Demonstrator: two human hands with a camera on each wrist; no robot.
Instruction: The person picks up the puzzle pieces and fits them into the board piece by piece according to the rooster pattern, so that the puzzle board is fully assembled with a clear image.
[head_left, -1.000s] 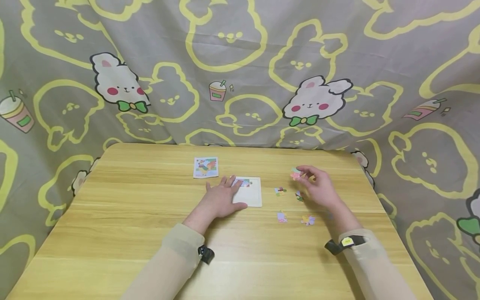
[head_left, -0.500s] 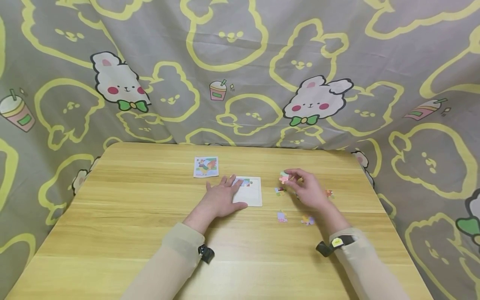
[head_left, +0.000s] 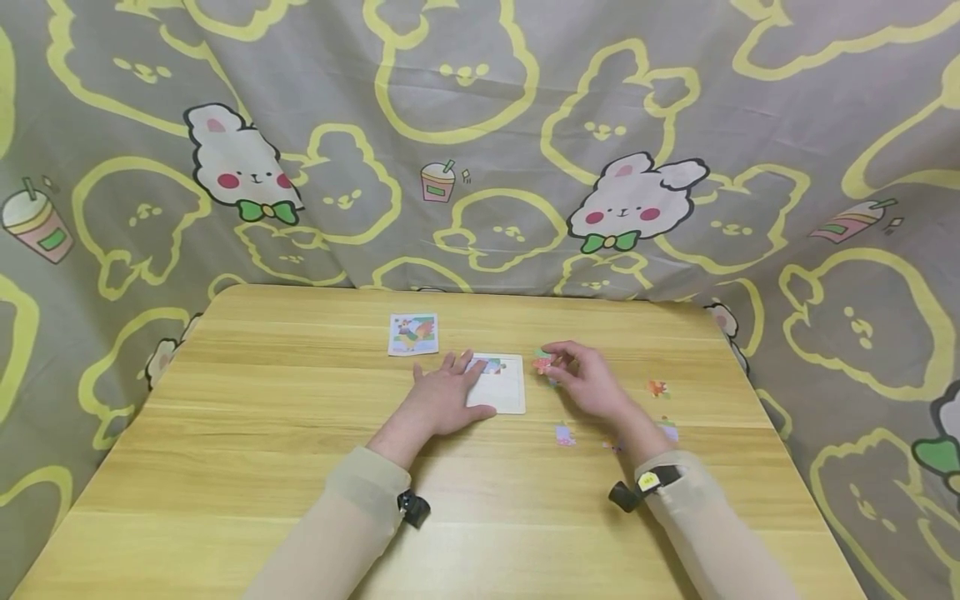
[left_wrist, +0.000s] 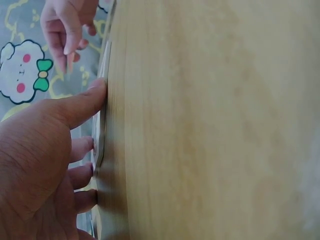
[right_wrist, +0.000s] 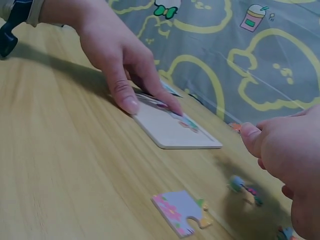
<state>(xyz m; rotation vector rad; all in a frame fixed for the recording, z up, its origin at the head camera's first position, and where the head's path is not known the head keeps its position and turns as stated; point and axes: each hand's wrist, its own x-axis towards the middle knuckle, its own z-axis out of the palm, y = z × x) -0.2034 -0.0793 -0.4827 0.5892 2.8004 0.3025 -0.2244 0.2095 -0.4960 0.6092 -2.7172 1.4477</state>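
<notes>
Near side first. On the desk (head_left: 495, 525), lilac loose piece (head_left: 565, 434) lies flat, same spot as a second ago. Purple-edged piece (head_left: 669, 430) now shows beside the right forearm; another small piece (head_left: 613, 447) is partly covered by it.

Left hand (head_left: 442, 398) unchanged: fingers spread and fairly straight, resting on white puzzle board (head_left: 501, 396), thumb at near edge. Grip there not closed round anything; looks like steadying.

Right hand (head_left: 588, 379) is the mover: has come left across the desk, now just short of the board. Its grip is pinched, thumb and fingertips together on pink-and-green piece (head_left: 542, 363), held up off the desk, not touching the board. Arm shift uncovers orange piece (head_left: 657, 388); dark loose piece (right_wrist: 243, 190) sits below the hand in its shadow, right wrist view.

Far edge of the board: joined pieces (head_left: 491, 365), partly under left fingers, rest bare. So likely early in the puzzle, carry nearly over, fitting not begun. Farther still, rooster card (head_left: 413, 334), unmoved.
</notes>
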